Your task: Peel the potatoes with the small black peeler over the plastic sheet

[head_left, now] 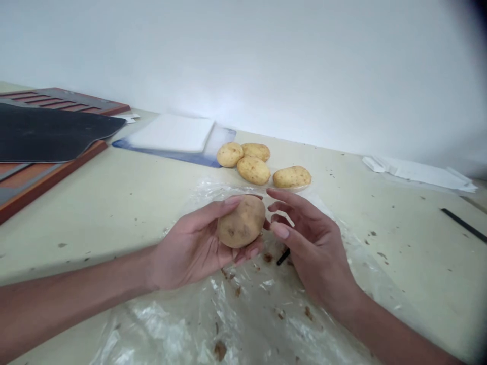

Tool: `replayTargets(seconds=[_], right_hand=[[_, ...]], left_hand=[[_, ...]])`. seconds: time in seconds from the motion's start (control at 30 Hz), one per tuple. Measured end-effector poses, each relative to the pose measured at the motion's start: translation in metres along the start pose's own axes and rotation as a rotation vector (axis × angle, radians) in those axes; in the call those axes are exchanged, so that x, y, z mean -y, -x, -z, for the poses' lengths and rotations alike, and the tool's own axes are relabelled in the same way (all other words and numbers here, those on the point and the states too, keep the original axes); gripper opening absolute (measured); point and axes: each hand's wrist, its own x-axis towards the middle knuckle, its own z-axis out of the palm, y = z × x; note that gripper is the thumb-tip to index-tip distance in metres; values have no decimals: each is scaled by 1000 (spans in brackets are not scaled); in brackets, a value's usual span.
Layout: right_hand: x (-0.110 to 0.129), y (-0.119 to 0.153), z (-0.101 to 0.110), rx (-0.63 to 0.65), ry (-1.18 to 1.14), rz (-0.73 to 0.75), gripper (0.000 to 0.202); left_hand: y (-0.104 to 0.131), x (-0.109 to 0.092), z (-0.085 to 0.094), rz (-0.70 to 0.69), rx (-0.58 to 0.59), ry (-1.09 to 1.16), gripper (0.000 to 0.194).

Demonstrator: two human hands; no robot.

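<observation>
My left hand point(194, 243) is wrapped around a brownish potato point(243, 223), holding it above a clear plastic sheet point(182, 329). Close to the potato's right side is my right hand point(315, 248), its fingers curved and spread apart with nothing seen between them. Partly hidden behind that hand, a thin black object point(283, 256) shows only one end; I cannot make out its kind. Small brown scraps point(219, 350) are scattered over the plastic.
Beyond the sheet lie several yellow potatoes point(253, 170). Behind them to the left is a white slab point(173, 133) on a blue-edged sheet point(222, 152). A black mat point(53, 132) covers a reddish-brown frame point(57, 177). White paper point(422, 172) and a black strip point(464, 225) lie right.
</observation>
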Motion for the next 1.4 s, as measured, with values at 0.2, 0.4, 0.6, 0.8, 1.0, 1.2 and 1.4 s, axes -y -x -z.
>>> replayTargets(seconds=[0.2,0.4,0.6,0.8,1.0,1.2,1.4], right_hand=[[5,7,-3,68,426,333,51],[14,21,-17,17,708,578,29],[12,21,-21,22,610,472,21],[11,22,-18,16,588,416,18],[13,23,-19,7,682,454,15],[13,26,-20,-17,790,462,13],[9,27,-22,7,831,421,13]], left_hand=[[-3,10,-2,-7,-61,-92,25],[-1,15,-8,-29,-176,-286,21],[-1,15,-8,-43,-205,-266,24],[-1,16,-8,-56,-212,-247,22],[-1,19,-7,-78,-255,-236,23],[-3,18,-8,-102,-268,-257,22],[-3,19,-11,-120,-301,-270,22]])
